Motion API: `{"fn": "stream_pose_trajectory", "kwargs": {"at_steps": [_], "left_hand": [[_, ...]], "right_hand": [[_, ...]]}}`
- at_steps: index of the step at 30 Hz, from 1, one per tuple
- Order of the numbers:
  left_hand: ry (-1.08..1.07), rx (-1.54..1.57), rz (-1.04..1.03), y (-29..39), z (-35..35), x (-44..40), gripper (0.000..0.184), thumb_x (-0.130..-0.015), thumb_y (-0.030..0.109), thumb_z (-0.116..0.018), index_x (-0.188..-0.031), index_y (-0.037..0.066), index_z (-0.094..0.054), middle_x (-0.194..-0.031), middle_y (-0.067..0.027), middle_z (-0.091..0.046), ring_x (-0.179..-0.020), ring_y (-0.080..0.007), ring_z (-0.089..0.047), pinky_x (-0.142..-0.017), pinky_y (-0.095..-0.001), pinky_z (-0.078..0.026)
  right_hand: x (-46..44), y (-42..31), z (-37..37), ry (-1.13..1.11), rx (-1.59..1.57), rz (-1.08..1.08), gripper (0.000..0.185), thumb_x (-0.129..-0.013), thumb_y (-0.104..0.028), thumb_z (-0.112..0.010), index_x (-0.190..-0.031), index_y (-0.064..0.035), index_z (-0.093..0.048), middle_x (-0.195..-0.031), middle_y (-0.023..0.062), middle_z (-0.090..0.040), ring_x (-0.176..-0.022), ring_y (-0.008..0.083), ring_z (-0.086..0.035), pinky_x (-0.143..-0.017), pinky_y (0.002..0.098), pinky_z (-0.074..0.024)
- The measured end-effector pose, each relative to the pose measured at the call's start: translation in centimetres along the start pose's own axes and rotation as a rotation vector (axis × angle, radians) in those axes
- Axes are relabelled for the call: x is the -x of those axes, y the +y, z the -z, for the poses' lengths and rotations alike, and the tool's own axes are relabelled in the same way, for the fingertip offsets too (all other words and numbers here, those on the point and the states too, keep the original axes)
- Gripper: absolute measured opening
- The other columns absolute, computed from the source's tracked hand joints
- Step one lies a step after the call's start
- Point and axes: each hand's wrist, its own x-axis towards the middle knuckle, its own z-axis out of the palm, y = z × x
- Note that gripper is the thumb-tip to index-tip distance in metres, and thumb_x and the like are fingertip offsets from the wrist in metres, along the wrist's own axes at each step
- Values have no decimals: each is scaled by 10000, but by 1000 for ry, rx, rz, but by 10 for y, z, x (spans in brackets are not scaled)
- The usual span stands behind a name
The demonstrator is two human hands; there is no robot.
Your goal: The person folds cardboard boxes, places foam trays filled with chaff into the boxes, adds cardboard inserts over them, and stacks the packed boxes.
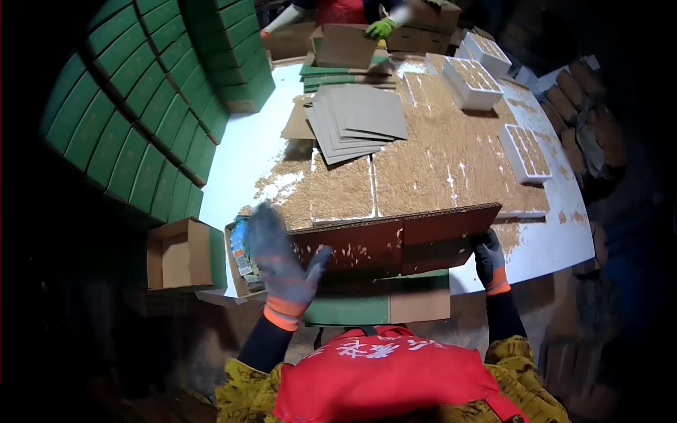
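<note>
A reddish-brown corrugated cardboard sheet (360, 248) stands tilted on its long side at the table's near edge, pale flakes stuck to its face. Against its right end, my right hand (491, 261) in a grey glove with an orange cuff closes on the edge. My left hand (283, 264), gloved alike, is raised at the sheet's left end, fingers stretched and thumb apart; whether the palm touches the sheet I cannot tell. Below the sheet lies a green and brown cardboard piece (352, 309), partly hidden. Grain-like material (423, 162) fills white-edged trays behind it.
Stacked green boxes (134, 127) line the left side. Grey cardboard sheets (356, 116) lie mid-table. White divided trays (525, 155) stand at right. An open box (180, 257) and a box of colourful packets (243, 254) sit at left. Opposite, a co-worker's green-gloved hand (381, 28) holds cardboard.
</note>
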Motion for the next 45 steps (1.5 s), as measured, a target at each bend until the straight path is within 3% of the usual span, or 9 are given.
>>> {"fn": "stream_pose_trajectory", "kwargs": {"at_steps": [7,16,22,29,31,34,37,39,45], "left_hand": [[-510,-18,-277,-1,8,12,337,-862,265,-591,-1136,69,-581,-1046,-154,-617,-929,-336,-594,-813,-420,-468],[-1344,623,320,-45,-18,-37,317,-803,319,-713,-1013,82,-714,-952,-43,-708,-851,-129,-634,-764,-302,-495],[-1013,439,218,-28,5,-58,323,-814,337,-675,-967,53,-653,-891,-93,-674,-786,-191,-611,-710,-337,-479],[-509,-4,155,-6,11,7,421,-809,475,-622,-866,63,-558,-825,-139,-616,-640,-303,-579,-616,-406,-467],[-577,256,109,15,-25,37,543,-807,532,-591,-1048,46,-575,-927,-181,-635,-847,-358,-626,-729,-436,-486],[-1346,182,-108,4,-71,32,726,-807,677,-516,-1130,29,-581,-1002,-192,-630,-888,-341,-616,-774,-388,-480],[-1032,664,-109,-62,-134,50,672,-872,622,-439,-1122,11,-569,-980,-176,-620,-867,-331,-602,-775,-379,-472],[-787,459,-82,-51,-85,35,565,-949,511,-374,-1141,9,-545,-926,-160,-597,-828,-319,-587,-791,-382,-464],[104,-214,104,21,-63,66,714,-879,450,-544,-1417,43,-309,-1429,-188,-326,-1321,-365,-283,-1076,-513,-200]], "right_hand": [[6,0,-9,531,534,374,568,-862,-139,-607,-1367,-5,-384,-1380,157,-427,-1301,287,-363,-1103,391,-249],[35,-121,-111,-375,1216,809,719,-707,-478,-690,-1309,-130,-509,-1425,193,-355,-1339,441,-252,-1108,598,-113],[59,-137,-82,-552,973,1027,489,-768,-248,-683,-1241,-224,-565,-1407,129,-402,-1303,419,-312,-1039,592,-281],[58,-154,-18,-763,534,520,325,-682,-85,-717,-997,-83,-642,-1394,234,-392,-1304,414,-361,-1027,448,-367],[58,-157,-49,-999,547,586,423,-733,-126,-712,-1141,-80,-607,-1335,223,-468,-1263,367,-436,-993,420,-404],[19,-135,-81,-1080,706,-200,559,-787,-183,-696,-1300,-74,-502,-1255,198,-547,-1190,306,-518,-955,390,-435],[26,-94,-90,-717,521,122,704,-798,-274,-709,-1384,-60,-383,-1197,184,-582,-1106,296,-560,-950,404,-436],[20,-50,-94,-563,889,1036,564,-798,-251,-692,-1275,-18,-500,-1231,179,-559,-1181,364,-478,-1023,461,-352],[-39,-99,-120,-319,883,703,816,-703,-400,-719,-1333,14,-405,-1374,218,-409,-1277,455,-327,-1070,566,-243]]}}
